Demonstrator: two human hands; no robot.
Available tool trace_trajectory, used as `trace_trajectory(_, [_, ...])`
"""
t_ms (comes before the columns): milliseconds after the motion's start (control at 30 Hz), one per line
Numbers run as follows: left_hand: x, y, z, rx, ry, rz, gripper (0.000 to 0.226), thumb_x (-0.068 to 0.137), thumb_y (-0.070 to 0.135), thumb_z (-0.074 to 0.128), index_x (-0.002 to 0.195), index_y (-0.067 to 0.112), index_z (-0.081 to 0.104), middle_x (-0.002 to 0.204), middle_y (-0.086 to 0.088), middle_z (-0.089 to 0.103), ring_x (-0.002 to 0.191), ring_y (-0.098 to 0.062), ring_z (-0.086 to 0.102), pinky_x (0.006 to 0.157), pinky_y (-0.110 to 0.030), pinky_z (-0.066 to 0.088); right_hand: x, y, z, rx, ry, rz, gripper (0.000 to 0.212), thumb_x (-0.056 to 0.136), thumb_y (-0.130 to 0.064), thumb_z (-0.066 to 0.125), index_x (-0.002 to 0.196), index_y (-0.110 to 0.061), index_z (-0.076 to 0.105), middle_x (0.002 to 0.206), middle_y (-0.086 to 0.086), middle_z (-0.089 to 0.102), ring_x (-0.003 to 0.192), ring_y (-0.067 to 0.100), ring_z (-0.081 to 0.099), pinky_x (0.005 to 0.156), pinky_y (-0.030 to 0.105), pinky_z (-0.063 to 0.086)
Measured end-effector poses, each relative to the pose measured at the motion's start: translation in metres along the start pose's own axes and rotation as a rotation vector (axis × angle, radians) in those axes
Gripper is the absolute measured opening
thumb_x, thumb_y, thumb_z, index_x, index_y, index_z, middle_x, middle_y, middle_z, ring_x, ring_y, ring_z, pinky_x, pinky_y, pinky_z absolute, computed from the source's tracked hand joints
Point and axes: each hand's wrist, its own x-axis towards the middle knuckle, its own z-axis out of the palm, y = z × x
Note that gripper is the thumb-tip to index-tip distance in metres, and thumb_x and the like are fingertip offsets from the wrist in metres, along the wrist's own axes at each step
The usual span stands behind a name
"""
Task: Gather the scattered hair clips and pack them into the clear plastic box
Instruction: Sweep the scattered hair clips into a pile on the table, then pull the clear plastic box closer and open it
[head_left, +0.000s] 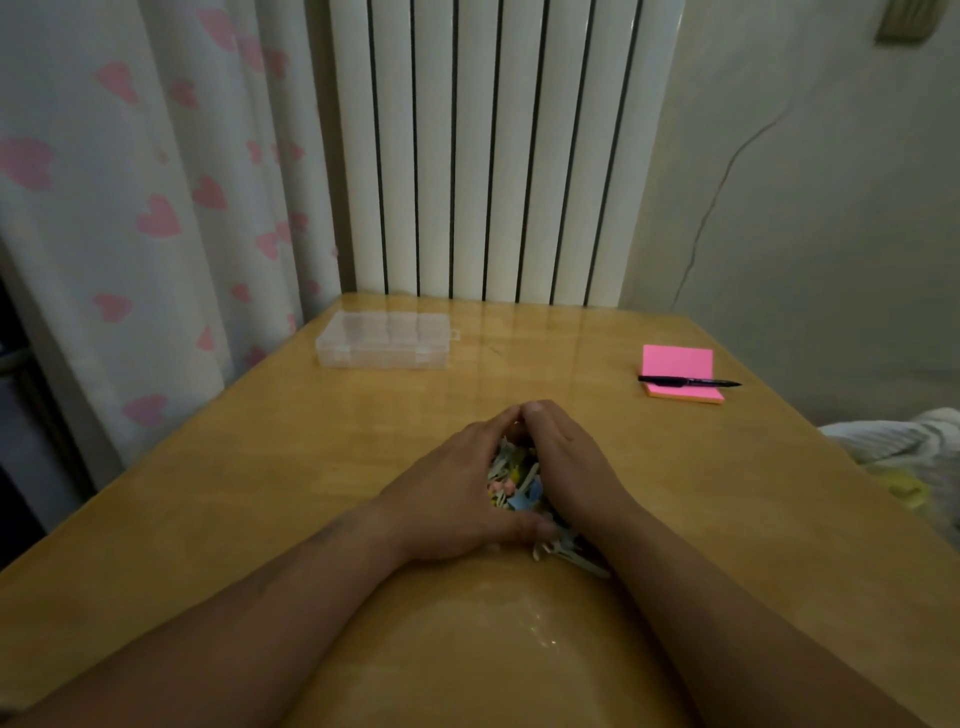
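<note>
hair clips (514, 486), heaped on worktop (260, 467): small, light, stiff, probably slippery. left hand (457, 483) and right hand (566, 462) cup the heap, fingers (485, 428) straight, tips touching. best scooped from beneath.

A: How many hair clips (511, 483) are lying there?
B: I'm not managing a count. The left hand (457, 488) and right hand (569, 460) are covering most of the pile, and the bits showing between them are blurring together.
A: And the clear plastic box (384, 340)?
B: Its compartments are looking too faint to read. The frame's right edge is cutting off a pale fabric (904, 447), and the top edge a wall plate (906, 21).
</note>
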Motion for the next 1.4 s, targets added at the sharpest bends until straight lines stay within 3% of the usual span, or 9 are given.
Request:
trace_trajectory(200, [-0.002, 0.0, -0.001, 0.016, 0.0, -0.035, 0.12, 0.063, 0.099, 0.066, 0.16, 0.058, 0.01, 0.162, 0.025, 0.036, 0.141, 0.002, 0.043, 0.114, -0.033, 0.045, -0.005, -0.007, -0.002, -0.05, -0.008, -0.044, 0.038, 0.112, -0.032, 0.031, 0.126, -0.015, 0.062, 0.124, 0.001, 0.064, 0.116, 0.013, 0.061, 0.099, 0.036, 0.05])
trace_trajectory(300, [0.0, 0.003, -0.002, 0.026, 0.01, -0.033, 0.115, 0.066, 0.098, 0.065, 0.16, 0.056, 0.016, 0.158, 0.026, 0.041, 0.137, 0.002, 0.046, 0.113, -0.035, 0.047, -0.007, -0.005, -0.001, 0.037, -0.005, -0.011, 0.035, 0.111, -0.042, 0.037, 0.125, -0.026, 0.065, 0.116, -0.014, 0.067, 0.108, -0.002, 0.062, 0.089, 0.025, 0.047])
trace_trajectory(467, [-0.001, 0.004, -0.001, 0.032, 0.009, -0.068, 0.119, 0.067, 0.101, 0.057, 0.164, 0.046, 0.013, 0.166, 0.019, 0.034, 0.145, -0.001, 0.041, 0.117, -0.034, 0.042, -0.007, -0.003, -0.008, 0.159, 0.03, 0.017, 0.037, 0.112, -0.044, 0.035, 0.131, -0.034, 0.064, 0.128, -0.016, 0.067, 0.122, -0.003, 0.059, 0.104, 0.031, 0.047])
trace_trajectory(667, [-0.002, 0.002, -0.022, -0.402, 0.104, -0.16, 0.105, 0.079, 0.095, 0.046, 0.166, 0.04, 0.025, 0.167, 0.019, 0.034, 0.143, 0.003, 0.037, 0.111, -0.023, 0.036, 0.007, 0.004, -0.015, 0.422, -0.05, 0.291, 0.053, 0.104, -0.064, 0.034, 0.136, -0.036, 0.065, 0.142, -0.014, 0.062, 0.135, 0.01, 0.051, 0.113, 0.042, 0.037])
trace_trajectory(767, [0.013, -0.018, -0.051, -0.5, 0.253, -0.211, 0.083, 0.094, 0.082, 0.044, 0.162, 0.034, 0.039, 0.163, 0.015, 0.042, 0.142, -0.001, 0.039, 0.107, -0.02, 0.032, 0.036, -0.002, -0.025, 0.278, -0.09, 0.348, 0.051, 0.105, -0.062, 0.039, 0.131, -0.029, 0.069, 0.133, -0.009, 0.068, 0.127, 0.014, 0.058, 0.115, 0.048, 0.041])
trace_trajectory(900, [0.039, -0.076, -0.096, -0.263, 0.581, -0.375, 0.05, 0.106, 0.043, 0.058, 0.15, 0.02, 0.054, 0.156, -0.002, 0.05, 0.142, -0.02, 0.048, 0.113, -0.032, 0.036, 0.094, -0.02, -0.013, -0.024, -0.197, 0.267, 0.04, 0.107, -0.048, 0.048, 0.135, -0.023, 0.064, 0.129, -0.002, 0.069, 0.121, 0.016, 0.061, 0.105, 0.042, 0.049])
trace_trajectory(1033, [0.055, -0.139, -0.124, -0.17, 0.755, -0.58, 0.058, 0.102, 0.041, 0.058, 0.156, 0.021, 0.045, 0.161, -0.01, 0.038, 0.144, -0.032, 0.043, 0.117, -0.042, 0.037, 0.157, -0.025, 0.033, -0.162, -0.214, 0.218, 0.05, 0.106, -0.04, 0.053, 0.153, -0.026, 0.049, 0.153, 0.003, 0.052, 0.123, 0.02, 0.054, 0.095, 0.033, 0.042])
trace_trajectory(1267, [0.083, -0.169, -0.127, -0.23, 0.498, -0.646, 0.078, 0.103, 0.051, 0.056, 0.168, 0.018, 0.027, 0.172, -0.006, 0.033, 0.156, -0.031, 0.034, 0.124, -0.042, 0.03, 0.209, -0.011, 0.065, -0.257, -0.398, 0.197, 0.064, 0.105, -0.032, 0.05, 0.164, -0.034, 0.028, 0.172, 0.001, 0.026, 0.155, 0.025, 0.028, 0.123, 0.04, 0.023])
trace_trajectory(1400, [0.083, -0.131, -0.103, -0.156, 0.382, -0.557, 0.074, 0.103, 0.046, 0.058, 0.165, 0.015, 0.035, 0.169, -0.01, 0.039, 0.153, -0.031, 0.04, 0.122, -0.041, 0.033, 0.169, 0.007, 0.014, -0.219, -0.219, 0.188, 0.051, 0.106, -0.034, 0.051, 0.156, -0.03, 0.047, 0.162, 0.001, 0.045, 0.143, 0.02, 0.046, 0.109, 0.029, 0.034])
